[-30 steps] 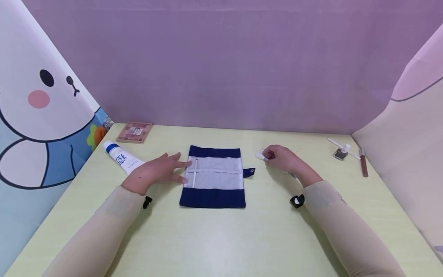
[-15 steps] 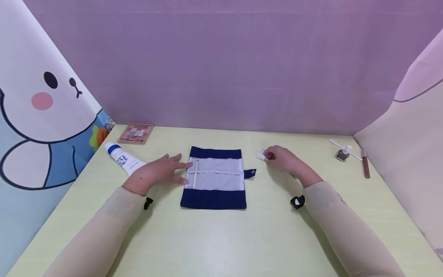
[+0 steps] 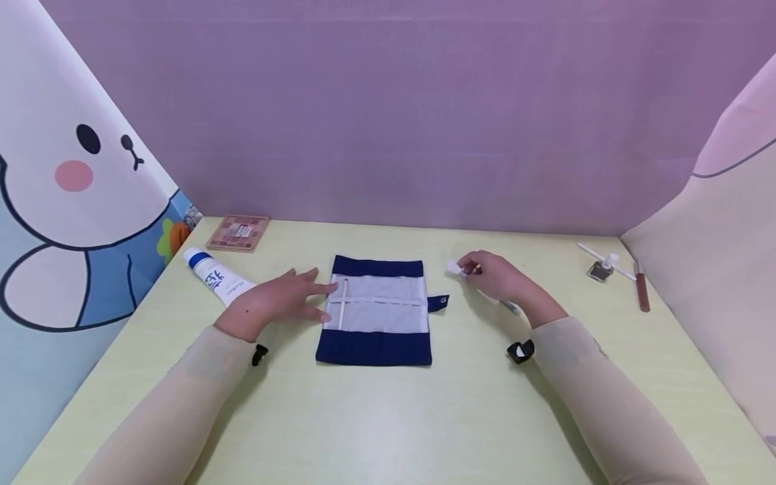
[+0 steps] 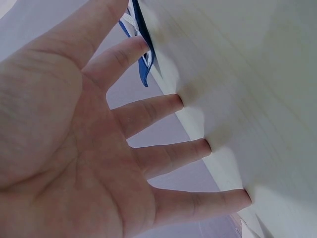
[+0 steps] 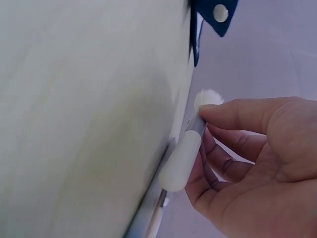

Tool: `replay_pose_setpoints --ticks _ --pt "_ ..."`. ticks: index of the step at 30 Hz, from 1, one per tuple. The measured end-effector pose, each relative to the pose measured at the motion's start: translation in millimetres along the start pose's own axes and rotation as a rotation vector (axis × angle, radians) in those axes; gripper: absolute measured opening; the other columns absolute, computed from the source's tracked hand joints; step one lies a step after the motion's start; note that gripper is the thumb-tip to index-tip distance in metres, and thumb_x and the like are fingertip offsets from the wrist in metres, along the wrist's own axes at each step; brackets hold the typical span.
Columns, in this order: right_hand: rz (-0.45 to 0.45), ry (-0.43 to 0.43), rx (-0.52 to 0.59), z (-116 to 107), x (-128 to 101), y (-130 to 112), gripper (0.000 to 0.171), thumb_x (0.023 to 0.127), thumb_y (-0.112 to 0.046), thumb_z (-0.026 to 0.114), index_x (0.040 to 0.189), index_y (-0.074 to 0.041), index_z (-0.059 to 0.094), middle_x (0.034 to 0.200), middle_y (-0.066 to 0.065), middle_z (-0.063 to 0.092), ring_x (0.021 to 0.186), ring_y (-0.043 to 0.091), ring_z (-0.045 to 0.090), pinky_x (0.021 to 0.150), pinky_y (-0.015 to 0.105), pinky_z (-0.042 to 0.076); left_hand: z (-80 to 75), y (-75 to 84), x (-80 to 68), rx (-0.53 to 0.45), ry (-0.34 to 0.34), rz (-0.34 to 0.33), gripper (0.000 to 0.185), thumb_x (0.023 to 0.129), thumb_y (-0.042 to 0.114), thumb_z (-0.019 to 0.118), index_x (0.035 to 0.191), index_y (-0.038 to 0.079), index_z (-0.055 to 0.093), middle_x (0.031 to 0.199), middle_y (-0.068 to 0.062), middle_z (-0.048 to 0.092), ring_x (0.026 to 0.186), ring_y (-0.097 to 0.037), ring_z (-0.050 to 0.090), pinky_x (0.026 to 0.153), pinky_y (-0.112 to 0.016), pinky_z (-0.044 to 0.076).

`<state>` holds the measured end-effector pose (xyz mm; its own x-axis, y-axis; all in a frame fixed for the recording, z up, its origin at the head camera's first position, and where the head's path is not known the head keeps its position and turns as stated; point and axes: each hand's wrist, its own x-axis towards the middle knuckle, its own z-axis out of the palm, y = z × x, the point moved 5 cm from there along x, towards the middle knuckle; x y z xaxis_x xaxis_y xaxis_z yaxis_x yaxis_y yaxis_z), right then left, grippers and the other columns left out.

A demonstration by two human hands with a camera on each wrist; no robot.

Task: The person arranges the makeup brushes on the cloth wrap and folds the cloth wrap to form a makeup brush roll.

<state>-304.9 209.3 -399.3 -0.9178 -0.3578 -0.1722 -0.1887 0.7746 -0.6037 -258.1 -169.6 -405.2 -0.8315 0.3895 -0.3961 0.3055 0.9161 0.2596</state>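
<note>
Navy roll-up pouch (image 3: 374,312) between both hands.

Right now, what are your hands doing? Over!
Left hand flat, fingers pressing brush roll edge. Right hand pinching white makeup brush, lifted off table. Nothing between brush and roll.

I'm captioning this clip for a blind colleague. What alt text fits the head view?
A person's right hand pinches a white makeup brush just right of an open navy and white brush roll on a pale green table. The left hand rests flat at the roll's left edge. A white tube and an eyeshadow palette lie far left.
</note>
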Motion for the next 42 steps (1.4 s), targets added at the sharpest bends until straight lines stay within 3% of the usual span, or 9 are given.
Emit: replay_pose_setpoints --ticks 18,29,42 --pt "-0.019 0.014 0.148 0.1 15.2 -35.5 0.034 0.107 -0.016 0.06 0.14 -0.007 0.064 0.128 0.015 0.067 0.111 0.027 0.066 0.087 0.029 0.055 -1.1 -0.4 1.7 -0.001 -0.015 -0.009 0.076 0.099 0.052 0.071 0.166 0.031 0.04 0.178 -0.027 0.016 0.158 -0.066 0.014 0.126 -0.077 0.026" --pt "-0.06 -0.004 0.376 20.9 40.2 -76.1 0.04 0.108 -0.013 0.06 0.147 -0.004 0.058 0.135 0.016 0.063 0.12 0.03 0.068 0.102 0.043 0.062 0.2 0.0 2.3 -0.008 -0.016 -0.027 0.076 0.099 0.053 0.071 0.166 0.032 0.04 0.178 -0.026 0.016 0.159 -0.066 0.013 0.126 -0.077 0.027" --pt "-0.064 0.038 0.628 61.2 69.0 -109.9 0.039 0.104 -0.005 0.066 0.142 0.0 0.055 0.131 0.019 0.061 0.115 0.033 0.07 0.099 0.047 0.065 0.9 -0.1 2.6 -0.001 -0.016 -0.026 0.076 0.1 0.053 0.07 0.166 0.032 0.04 0.178 -0.026 0.016 0.159 -0.066 0.014 0.125 -0.077 0.027"
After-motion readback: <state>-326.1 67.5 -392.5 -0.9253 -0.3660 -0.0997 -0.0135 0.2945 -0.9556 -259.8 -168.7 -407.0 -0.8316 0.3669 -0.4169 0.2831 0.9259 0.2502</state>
